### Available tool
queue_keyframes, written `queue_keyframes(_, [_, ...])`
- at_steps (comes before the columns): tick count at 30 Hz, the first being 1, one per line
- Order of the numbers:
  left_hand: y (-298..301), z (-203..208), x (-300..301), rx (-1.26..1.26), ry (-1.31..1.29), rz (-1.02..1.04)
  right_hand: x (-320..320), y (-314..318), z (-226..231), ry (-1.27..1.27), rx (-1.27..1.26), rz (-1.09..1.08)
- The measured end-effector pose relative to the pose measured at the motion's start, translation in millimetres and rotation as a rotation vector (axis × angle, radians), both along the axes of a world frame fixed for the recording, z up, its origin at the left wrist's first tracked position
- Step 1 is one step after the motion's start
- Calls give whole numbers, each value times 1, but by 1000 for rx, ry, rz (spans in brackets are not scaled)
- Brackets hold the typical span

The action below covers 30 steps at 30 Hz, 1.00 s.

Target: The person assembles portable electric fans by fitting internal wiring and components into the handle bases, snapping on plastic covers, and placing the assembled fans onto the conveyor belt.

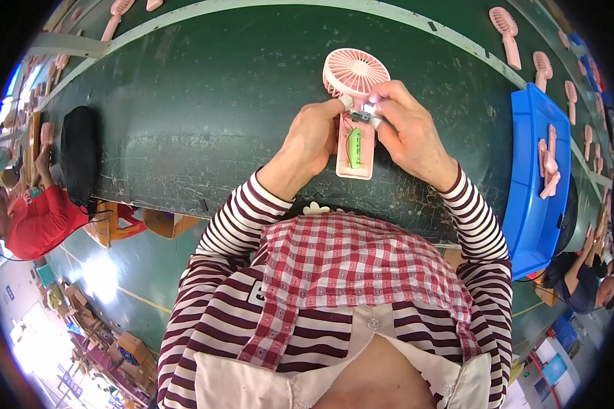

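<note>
A pink handheld fan (356, 68) lies on the green worktable in front of me, its round grille at the far end. The open handle (366, 170) points toward me, and a green battery cell (355, 148) with thin wires shows inside. My left hand (312, 138) is closed on the fan's neck and handle from the left, its thumb in a white finger cot. My right hand (414, 134) pinches a small circuit board (361, 116) just above the handle's upper end. A bright white light shines by the right fingertips, which partly hide the board.
A blue tray (520, 170) at the right holds several pink plastic parts (548, 163). More pink fans (505, 31) lie beyond the pale rail (416, 20). A black bag-like object (80, 157) rests at the left edge, near a co-worker in red (48, 221).
</note>
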<state>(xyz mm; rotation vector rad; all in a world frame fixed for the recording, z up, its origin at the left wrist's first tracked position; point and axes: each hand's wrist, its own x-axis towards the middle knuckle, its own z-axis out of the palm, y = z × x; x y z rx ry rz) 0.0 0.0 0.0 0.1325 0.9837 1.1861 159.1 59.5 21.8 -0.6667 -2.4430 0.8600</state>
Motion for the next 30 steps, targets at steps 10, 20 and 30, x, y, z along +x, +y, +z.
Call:
queue_keyframes(10, [-4,2,-1,5,27,-43,-7,-3,3,-93,251,69])
queue_keyframes(20, [-10,-4,-8,92,259,-276,-7,-4,3,-189,331,113])
queue_keyframes(30, [-14,-9,-1,105,263,-213,-4,-8,0,-206,384,34])
